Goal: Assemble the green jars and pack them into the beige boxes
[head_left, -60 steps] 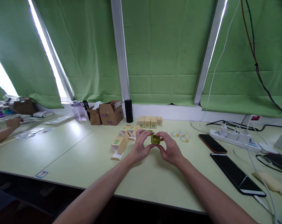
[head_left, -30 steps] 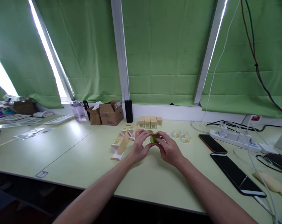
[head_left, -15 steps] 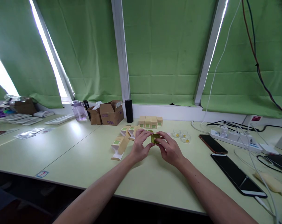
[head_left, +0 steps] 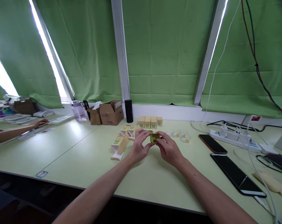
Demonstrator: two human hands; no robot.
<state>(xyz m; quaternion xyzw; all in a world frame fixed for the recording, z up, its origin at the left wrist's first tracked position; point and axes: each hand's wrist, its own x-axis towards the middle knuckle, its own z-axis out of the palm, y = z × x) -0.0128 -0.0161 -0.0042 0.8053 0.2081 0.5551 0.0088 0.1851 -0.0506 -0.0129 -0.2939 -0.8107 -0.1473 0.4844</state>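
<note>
Both my hands meet over the middle of the pale green table (head_left: pixel 68 149). My left hand (head_left: pixel 141 144) and my right hand (head_left: pixel 169 149) pinch a small olive-green case (head_left: pixel 154 137) between their fingertips, a little above the tabletop. Its lid looks closed. Just left of my left hand lie several opened tan cartons with green labels (head_left: pixel 119 144). Behind my hands stands a row of small closed tan boxes (head_left: pixel 150 122). To the right of my right hand sit small clear plastic cups with yellow dots (head_left: pixel 183 136).
Brown cardboard boxes (head_left: pixel 110 112), a black cylinder (head_left: pixel 128 111) and a purple bottle (head_left: pixel 78 110) stand by the window sill. Two phones (head_left: pixel 236 174), a power strip (head_left: pixel 234 138) and cables lie at right. Another person's arm (head_left: pixel 15 133) reaches over papers at far left.
The green case, open and facing me two seconds ago, is now closed between my fingers. The other person's arm at far left has reached back onto the table.
</note>
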